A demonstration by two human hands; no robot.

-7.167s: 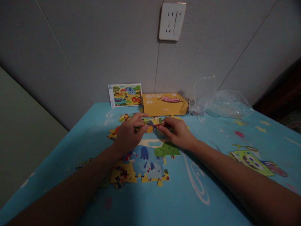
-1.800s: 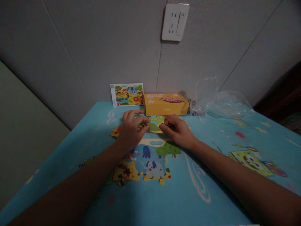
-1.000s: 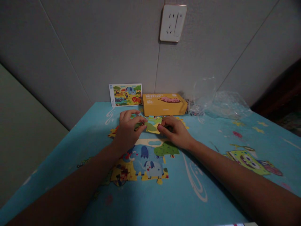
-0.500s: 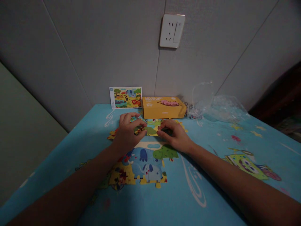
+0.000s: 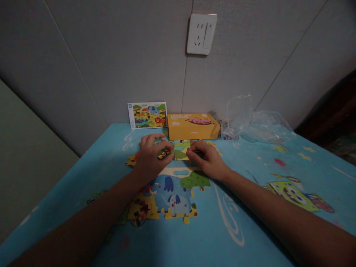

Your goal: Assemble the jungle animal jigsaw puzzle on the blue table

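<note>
My left hand point(image 5: 151, 157) and my right hand point(image 5: 207, 159) pinch a green and yellow puzzle piece point(image 5: 180, 152) from either side, just above the table. Below them lies a partly joined jigsaw point(image 5: 169, 194) showing blue elephants, a green tree and yellow ground. Loose pieces point(image 5: 131, 160) lie left of my left hand, and others are partly hidden under both hands.
A yellow puzzle box point(image 5: 192, 126) lies at the wall behind my hands. A reference picture card point(image 5: 147, 115) leans on the wall to its left. Crumpled clear plastic bags point(image 5: 257, 124) lie at the back right. The blue cartoon tablecloth point(image 5: 250, 207) covers the table. A wall socket point(image 5: 201, 33) is above.
Earlier my hands held a multicoloured piece; now they hold a green and yellow one. In the last second both hands stayed nearly still and the view tilted slightly.
</note>
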